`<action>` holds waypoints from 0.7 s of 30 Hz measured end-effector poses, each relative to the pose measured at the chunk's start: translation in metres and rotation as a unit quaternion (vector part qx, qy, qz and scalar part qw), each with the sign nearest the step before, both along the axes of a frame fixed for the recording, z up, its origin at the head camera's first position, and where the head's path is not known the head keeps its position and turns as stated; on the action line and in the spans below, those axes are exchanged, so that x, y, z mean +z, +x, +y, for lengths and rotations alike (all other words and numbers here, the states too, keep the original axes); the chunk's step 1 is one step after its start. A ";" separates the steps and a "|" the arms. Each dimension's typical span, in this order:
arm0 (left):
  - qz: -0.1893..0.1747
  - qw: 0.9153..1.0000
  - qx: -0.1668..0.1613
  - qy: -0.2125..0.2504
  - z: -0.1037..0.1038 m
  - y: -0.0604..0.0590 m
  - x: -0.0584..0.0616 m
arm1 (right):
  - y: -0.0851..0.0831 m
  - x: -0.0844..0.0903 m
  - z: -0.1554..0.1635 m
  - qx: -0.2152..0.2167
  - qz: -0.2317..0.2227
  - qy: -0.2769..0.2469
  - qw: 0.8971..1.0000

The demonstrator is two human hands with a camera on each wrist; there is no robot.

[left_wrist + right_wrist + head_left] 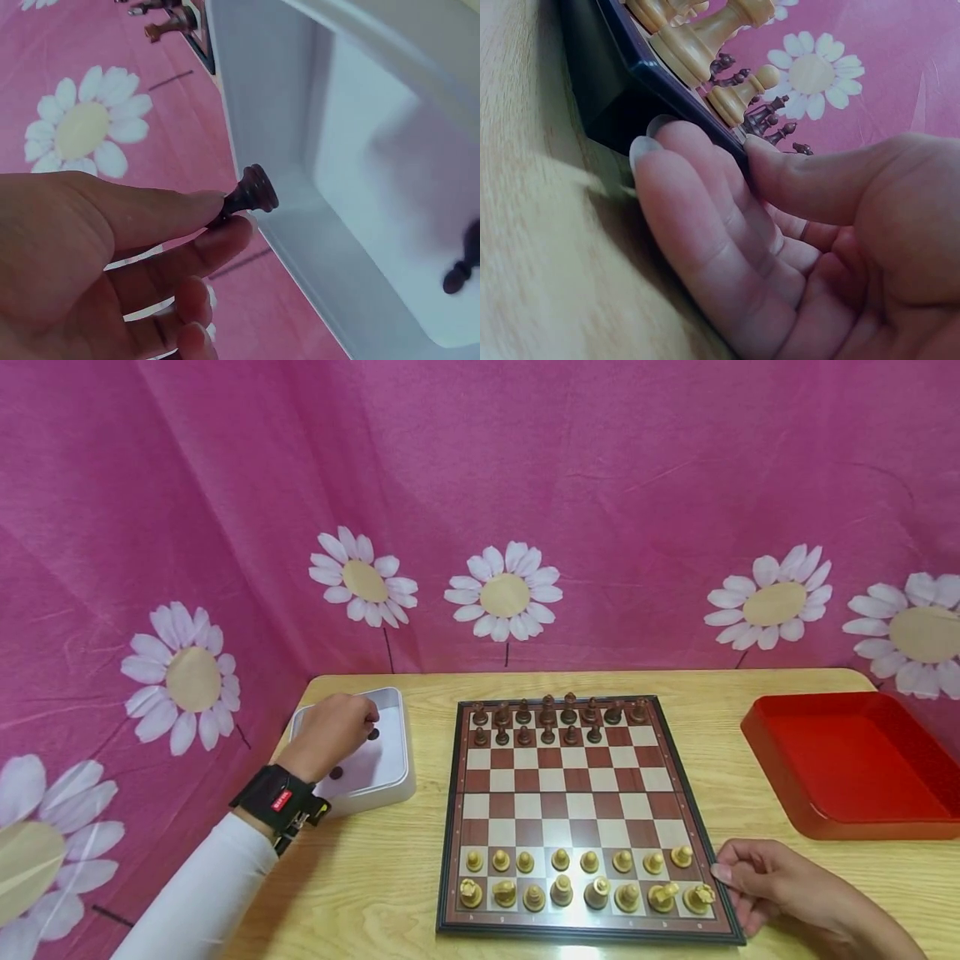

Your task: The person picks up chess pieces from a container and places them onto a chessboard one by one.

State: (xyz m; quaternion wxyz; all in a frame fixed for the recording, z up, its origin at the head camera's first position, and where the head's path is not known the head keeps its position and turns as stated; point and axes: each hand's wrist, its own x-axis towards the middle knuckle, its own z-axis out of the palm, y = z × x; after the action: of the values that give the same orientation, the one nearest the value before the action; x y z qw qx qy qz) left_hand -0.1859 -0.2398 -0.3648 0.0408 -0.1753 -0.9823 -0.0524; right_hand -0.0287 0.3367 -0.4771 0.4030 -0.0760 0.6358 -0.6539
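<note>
Two dark pawns [373,734] remain in the white box [397,760]; left hand [333,731] pinches another dark pawn [251,193], right hand [780,885] grips the chessboard [450,827] edge. Probably the empty back-rank square next.

A wooden table [390,877] carries a white box [390,777], chessboard [577,793] and red tray [847,760].

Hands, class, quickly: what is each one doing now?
Left hand: pinching a dark pawn over the white box.
Right hand: gripping the chessboard edge.
</note>
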 end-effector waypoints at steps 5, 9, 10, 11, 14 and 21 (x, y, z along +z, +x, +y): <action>0.027 0.999 -0.028 0.004 0.017 -0.002 0.002 | -0.001 0.001 -0.001 -0.001 0.001 0.002 1.000; 0.046 0.998 -0.044 0.003 0.033 -0.004 0.004 | -0.002 0.003 -0.001 0.000 0.005 0.002 1.000; 0.049 0.998 -0.048 0.002 0.037 -0.004 0.005 | -0.002 0.003 -0.001 0.001 0.007 0.002 1.000; 0.050 0.997 -0.050 0.003 0.041 -0.004 0.006 | -0.002 0.003 -0.001 0.001 0.007 0.002 1.000; 0.047 0.997 -0.062 0.002 0.055 -0.005 0.009 | -0.002 0.003 0.000 0.002 0.007 0.001 1.000; 0.050 0.994 -0.095 -0.002 0.088 -0.010 0.015 | -0.003 0.002 0.001 0.000 -0.003 0.006 1.000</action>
State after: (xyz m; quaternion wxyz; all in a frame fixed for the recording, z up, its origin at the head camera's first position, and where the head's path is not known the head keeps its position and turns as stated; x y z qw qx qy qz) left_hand -0.1956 -0.1518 -0.3497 0.0848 -0.2706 -0.9579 -0.0455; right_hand -0.0315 0.3381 -0.4753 0.4055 -0.0718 0.6388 -0.6499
